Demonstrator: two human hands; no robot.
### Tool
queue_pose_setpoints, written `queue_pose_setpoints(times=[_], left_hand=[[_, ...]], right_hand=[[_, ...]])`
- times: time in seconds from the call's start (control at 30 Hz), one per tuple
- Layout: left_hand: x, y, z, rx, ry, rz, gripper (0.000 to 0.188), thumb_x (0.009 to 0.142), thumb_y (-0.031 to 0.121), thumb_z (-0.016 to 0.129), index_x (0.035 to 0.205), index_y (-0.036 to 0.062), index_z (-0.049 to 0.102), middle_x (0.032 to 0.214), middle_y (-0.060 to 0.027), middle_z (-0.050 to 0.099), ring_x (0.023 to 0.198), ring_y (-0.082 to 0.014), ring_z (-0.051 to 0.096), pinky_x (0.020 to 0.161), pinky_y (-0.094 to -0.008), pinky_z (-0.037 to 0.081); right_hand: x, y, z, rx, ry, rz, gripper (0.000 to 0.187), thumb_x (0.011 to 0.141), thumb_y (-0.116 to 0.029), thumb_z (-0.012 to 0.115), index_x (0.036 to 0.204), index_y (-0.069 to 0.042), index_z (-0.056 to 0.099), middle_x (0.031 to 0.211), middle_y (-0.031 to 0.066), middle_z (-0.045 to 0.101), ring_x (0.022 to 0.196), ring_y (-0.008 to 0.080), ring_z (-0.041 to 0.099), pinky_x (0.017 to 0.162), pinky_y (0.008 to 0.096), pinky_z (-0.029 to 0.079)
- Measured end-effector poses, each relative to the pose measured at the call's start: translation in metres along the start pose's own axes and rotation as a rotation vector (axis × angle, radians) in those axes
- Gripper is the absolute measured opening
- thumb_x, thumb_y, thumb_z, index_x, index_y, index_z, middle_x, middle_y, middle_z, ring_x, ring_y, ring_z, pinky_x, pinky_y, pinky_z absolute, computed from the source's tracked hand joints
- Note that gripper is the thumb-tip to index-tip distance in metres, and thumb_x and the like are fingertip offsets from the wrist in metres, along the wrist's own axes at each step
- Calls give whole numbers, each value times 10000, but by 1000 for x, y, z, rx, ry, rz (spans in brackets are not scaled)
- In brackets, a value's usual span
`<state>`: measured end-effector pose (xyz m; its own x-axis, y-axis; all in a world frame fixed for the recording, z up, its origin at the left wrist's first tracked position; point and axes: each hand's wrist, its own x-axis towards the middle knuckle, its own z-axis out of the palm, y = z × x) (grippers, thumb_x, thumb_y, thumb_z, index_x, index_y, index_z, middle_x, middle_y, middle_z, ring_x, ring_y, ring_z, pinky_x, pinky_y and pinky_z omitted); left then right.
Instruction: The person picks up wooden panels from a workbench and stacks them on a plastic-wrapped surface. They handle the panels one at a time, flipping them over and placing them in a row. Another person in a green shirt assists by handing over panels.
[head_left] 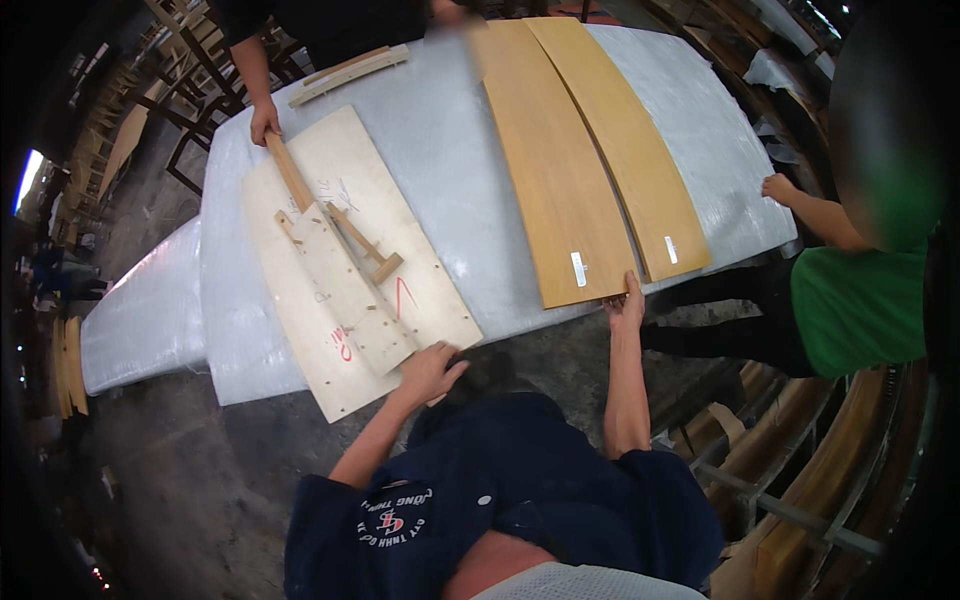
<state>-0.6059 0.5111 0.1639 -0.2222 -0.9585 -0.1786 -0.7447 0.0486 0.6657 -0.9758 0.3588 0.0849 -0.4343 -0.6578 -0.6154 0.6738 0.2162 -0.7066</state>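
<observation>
My right hand [627, 302] grips the near end of a curved tan wooden panel [555, 170], fingers beneath and thumb at its edge. A second, similar panel [625, 150] lies along its right side; both have a small white label. My left hand [430, 375] is closed at the near edge of a pale plywood board [300, 345]. A small pale wood end shows beneath this hand; what it belongs to is hidden. On the board lies a narrower plywood piece [345, 285] with several pegs and wooden blocks. A T-shaped wooden piece [365, 245] rests along it.
Across the table [430, 150], covered in clear wrap, another person's hand [265, 120] holds a wooden strip [290, 172]. At right, a person in green [860, 300] touches the table edge. Curved wood parts [800, 480] sit on a rack at lower right. Chair frames [180, 110] stand far left.
</observation>
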Motion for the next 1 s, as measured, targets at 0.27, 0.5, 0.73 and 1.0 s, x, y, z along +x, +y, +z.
queue_pose_setpoints(times=[0.27,0.5,0.73,1.0], left_hand=[[141,16,11,-1430,21,-377,538,869,347,600,1217,-48,489,1135,-150,588,965,-218,607,799,-332,495],[124,26,-10,-1207,92,-436,415,859,226,611,1137,-76,547,1008,-132,640,862,-171,623,735,-299,500],[55,79,-39,-628,248,-417,322,824,184,613,1053,-43,601,860,-159,657,755,-187,626,688,-321,484],[-78,180,-101,102,248,-519,305,769,259,637,970,36,581,654,-167,577,644,-376,578,582,-444,451]], right_hand=[[-71,9,16,-219,-498,160,340,822,-292,636,1083,-114,511,991,66,586,902,208,558,770,397,455],[7,-26,81,-760,-891,384,537,941,-533,347,1288,-126,394,1170,121,502,1014,234,518,874,430,423],[110,29,275,-464,-1074,387,712,855,-644,428,1309,-94,438,1247,131,504,1098,272,504,938,435,414],[-6,90,265,-176,-797,754,768,692,-768,510,1065,-100,570,1000,78,600,912,250,567,803,414,473]])
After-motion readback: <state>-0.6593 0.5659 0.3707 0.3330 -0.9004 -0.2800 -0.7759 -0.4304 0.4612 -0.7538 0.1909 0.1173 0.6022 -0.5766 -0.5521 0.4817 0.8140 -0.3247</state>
